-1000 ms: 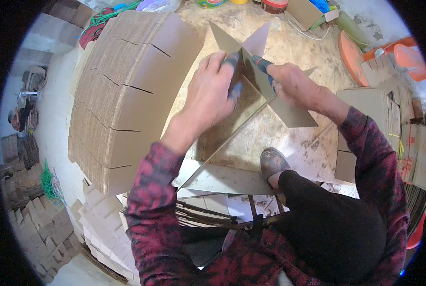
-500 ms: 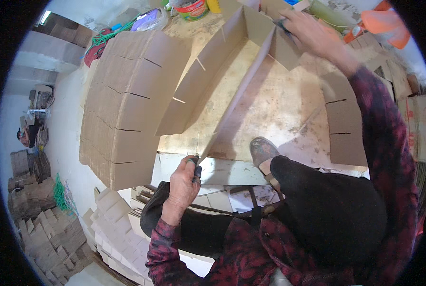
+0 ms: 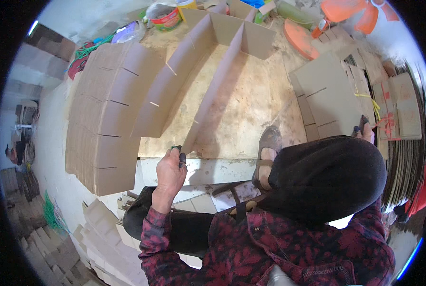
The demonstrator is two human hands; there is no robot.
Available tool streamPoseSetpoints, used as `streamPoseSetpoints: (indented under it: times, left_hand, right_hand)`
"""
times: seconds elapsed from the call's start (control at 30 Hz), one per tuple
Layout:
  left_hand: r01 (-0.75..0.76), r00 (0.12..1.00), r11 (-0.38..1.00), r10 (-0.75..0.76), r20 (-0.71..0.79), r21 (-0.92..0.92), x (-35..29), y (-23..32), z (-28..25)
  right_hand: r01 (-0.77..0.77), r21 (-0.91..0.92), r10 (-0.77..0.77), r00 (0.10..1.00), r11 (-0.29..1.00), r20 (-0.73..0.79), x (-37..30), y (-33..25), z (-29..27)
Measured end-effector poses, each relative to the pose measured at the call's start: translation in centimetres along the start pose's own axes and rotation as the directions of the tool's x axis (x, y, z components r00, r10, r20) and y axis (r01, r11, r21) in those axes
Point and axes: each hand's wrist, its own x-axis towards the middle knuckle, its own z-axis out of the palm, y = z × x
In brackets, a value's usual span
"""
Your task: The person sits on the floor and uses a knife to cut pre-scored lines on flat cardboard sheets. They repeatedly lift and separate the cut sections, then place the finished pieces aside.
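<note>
My left hand (image 3: 170,170) pinches the near end of a long cardboard divider strip (image 3: 215,90), which stands on edge on the worn wooden board. A second slotted strip (image 3: 167,88) runs beside it on the left. Both join a crosswise cardboard piece (image 3: 258,39) at their far ends. Over on the right, beyond my knee, my right hand (image 3: 366,133) has its dark-covered fingertips on the near edge of a slotted cardboard piece (image 3: 327,93) leaning at the board's side. Part of that hand is hidden by my leg.
A tall stack of slotted cardboard (image 3: 96,114) stands left of the strips. Behind are a red-green tub (image 3: 164,18) and an orange plastic piece (image 3: 299,40). Bundled cardboard (image 3: 403,157) fills the right side. My shoe (image 3: 269,148) rests on the board's near part.
My right hand has left the far crosswise piece and come back to the cardboard at the right. My left hand keeps its hold on the strip's near end. The whole view has shifted.
</note>
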Motion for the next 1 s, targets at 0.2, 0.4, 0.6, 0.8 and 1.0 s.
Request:
streamPoseSetpoints:
  times: [0.2,0.4,0.6,0.8,1.0]
  left_hand:
    - [0.056,0.997,0.998,-0.056,-0.046,0.000,0.5,1.3,0.6]
    - [0.072,0.990,0.996,-0.077,-0.115,-0.044,2.1,2.4,1.4]
    - [0.087,0.985,0.996,-0.085,-0.148,0.009,3.7,2.8,2.0]
    - [0.127,0.982,0.992,-0.123,-0.140,0.014,3.9,2.6,1.8]
    - [0.096,0.984,0.995,-0.095,-0.150,0.000,4.3,2.5,1.8]
  right_hand:
    - [-0.096,0.339,-0.035,0.932,0.936,0.360,4.4,-3.0,-5.4]
    - [0.160,0.612,-0.392,0.881,0.774,0.266,3.5,-15.0,-2.3]
    - [0.472,0.738,-0.832,0.509,0.483,0.219,4.0,-26.9,2.0]
    - [0.492,0.802,-0.927,0.318,0.339,0.197,4.4,-32.2,3.7]
    - [0.460,0.836,-0.941,0.289,0.299,0.177,3.1,-33.4,4.4]
